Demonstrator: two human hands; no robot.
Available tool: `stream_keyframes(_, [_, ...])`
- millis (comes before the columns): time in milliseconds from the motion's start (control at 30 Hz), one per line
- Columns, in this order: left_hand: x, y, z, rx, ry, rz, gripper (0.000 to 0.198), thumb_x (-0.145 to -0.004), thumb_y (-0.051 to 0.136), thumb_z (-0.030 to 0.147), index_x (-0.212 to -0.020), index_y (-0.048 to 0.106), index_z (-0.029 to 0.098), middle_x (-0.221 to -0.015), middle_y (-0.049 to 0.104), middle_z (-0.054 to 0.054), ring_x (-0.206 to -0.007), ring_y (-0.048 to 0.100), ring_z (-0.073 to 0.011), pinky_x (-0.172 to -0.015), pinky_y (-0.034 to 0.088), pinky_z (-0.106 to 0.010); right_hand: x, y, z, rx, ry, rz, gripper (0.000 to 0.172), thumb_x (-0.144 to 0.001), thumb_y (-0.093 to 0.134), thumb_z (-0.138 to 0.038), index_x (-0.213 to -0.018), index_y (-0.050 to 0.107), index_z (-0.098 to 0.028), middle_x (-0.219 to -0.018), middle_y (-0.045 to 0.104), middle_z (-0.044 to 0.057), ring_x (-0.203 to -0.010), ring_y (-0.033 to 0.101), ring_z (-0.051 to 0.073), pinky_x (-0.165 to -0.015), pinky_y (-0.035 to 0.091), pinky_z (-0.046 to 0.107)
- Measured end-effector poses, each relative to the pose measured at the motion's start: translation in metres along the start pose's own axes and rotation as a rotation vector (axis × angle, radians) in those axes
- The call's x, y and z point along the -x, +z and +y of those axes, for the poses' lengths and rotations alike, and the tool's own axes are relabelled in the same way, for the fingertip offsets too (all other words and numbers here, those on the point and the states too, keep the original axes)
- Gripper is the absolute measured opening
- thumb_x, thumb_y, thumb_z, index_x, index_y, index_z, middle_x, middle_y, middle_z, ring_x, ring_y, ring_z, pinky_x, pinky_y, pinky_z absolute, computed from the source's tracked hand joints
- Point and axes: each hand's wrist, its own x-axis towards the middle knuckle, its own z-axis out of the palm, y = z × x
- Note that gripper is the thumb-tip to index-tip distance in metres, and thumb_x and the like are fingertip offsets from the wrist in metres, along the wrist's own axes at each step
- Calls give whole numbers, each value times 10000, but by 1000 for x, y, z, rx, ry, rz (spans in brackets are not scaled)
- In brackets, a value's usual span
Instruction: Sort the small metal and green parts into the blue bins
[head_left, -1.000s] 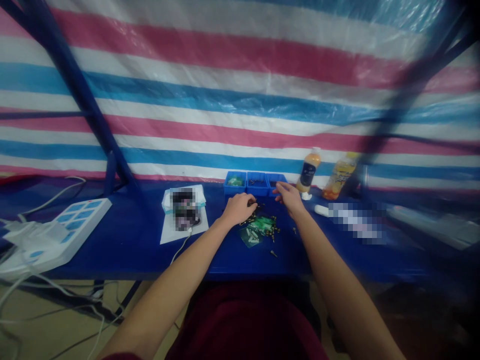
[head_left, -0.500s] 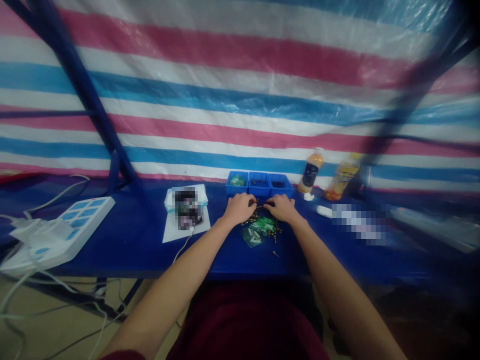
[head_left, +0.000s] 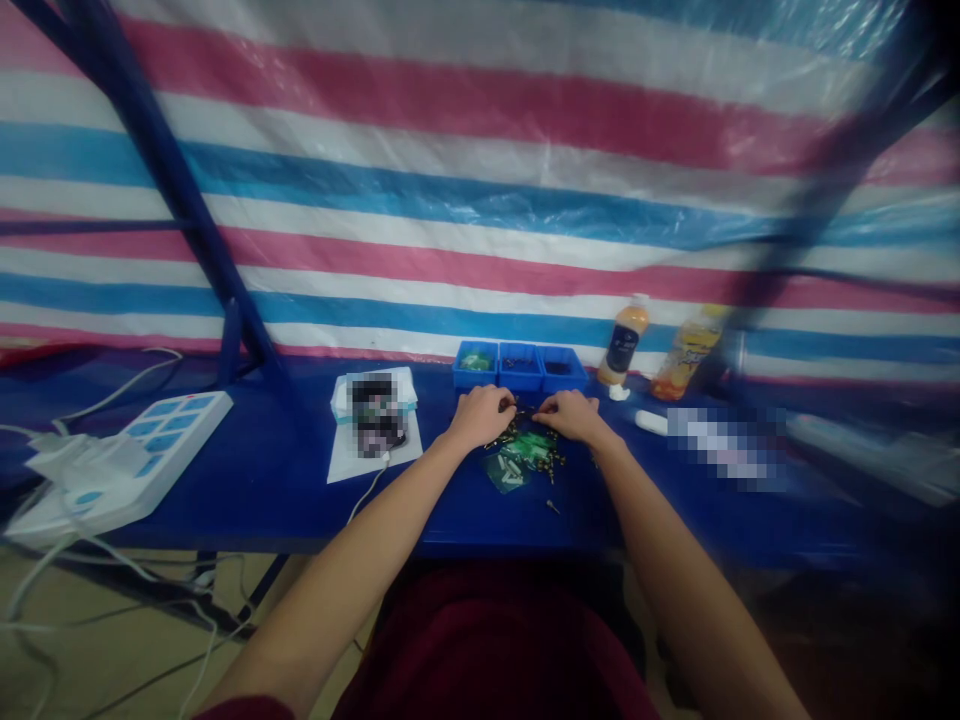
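Observation:
My left hand [head_left: 480,416] rests over the left edge of a pile of small brass-coloured metal parts [head_left: 556,464], its fingers curled in. Facing it across the pile, my right hand [head_left: 574,416] has thumb and fingertips pinched together. Whatever small piece either hand grips is too small to make out. Among the metal parts lie green translucent bags [head_left: 534,446]. Closer to me is a clear bag [head_left: 507,472] with several white plugs inside. One loose screw-like piece [head_left: 553,506] lies apart, towards the table's front edge.
Behind my hands stand three joined blue bins [head_left: 520,381], holding small parts. Two drink bottles [head_left: 624,345] are to their right. Left are a phone-like device [head_left: 381,437] on white paper, with a cable, and a large white power strip [head_left: 142,460]. A striped sheet [head_left: 450,250] hangs behind.
My right hand has shifted slightly to the right, away from the left one, its fingertips still pinched. The left hand stays nearly in place.

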Motion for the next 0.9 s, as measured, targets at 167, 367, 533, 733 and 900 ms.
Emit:
stream_keyframes(167, [1, -1, 2, -6, -17, -1, 225, -889, 553, 381, -1010, 706, 268, -1030, 686, -63, -1001, 612, -270, -861, 467, -388, -2, 1, -4, 33, -8, -43, 133, -801, 661, -333, -836, 778, -282, -901, 748, 45, -966, 616, 277, -895, 355, 445])
stream_keyframes(367, [1, -1, 1, 0, -2, -3, 222, -889, 554, 377, -1012, 704, 268, -1011, 688, -61, -992, 616, -273, -850, 474, -388, -2, 1, -6, 59, -44, -49, 163, -816, 600, -268, -838, 760, -244, -892, 745, 59, -953, 623, 263, -873, 373, 399])
stream_keyframes(533, [-1, -2, 1, 39, 16, 25, 223, -897, 548, 373, -1013, 699, 258, -1017, 691, -57, -979, 621, -260, -837, 475, -376, -3, -3, -1, -78, -27, 12, 185, -838, 593, -312, -908, 749, -241, -921, 748, 58, -924, 646, 258, -828, 422, 375])
stream_keyframes(733, [0, -4, 5, 153, 113, 41, 289, -882, 592, 405, -1116, 662, 252, -1051, 693, -48, -981, 620, -235, -862, 478, -361, -3, -7, -2, -487, -151, 24, 188, -786, 669, -365, -817, 751, -198, -830, 746, 61, -807, 675, 226, -748, 490, 327])
stream_keyframes(900, [-1, -2, 4, 193, 157, 52, 279, -888, 586, 383, -1117, 656, 240, -1048, 685, -55, -969, 612, -226, -863, 475, -358, -3, -6, -4, -639, -156, -13, 171, -751, 702, -331, -810, 721, -171, -805, 736, 63, -764, 677, 208, -721, 508, 323])
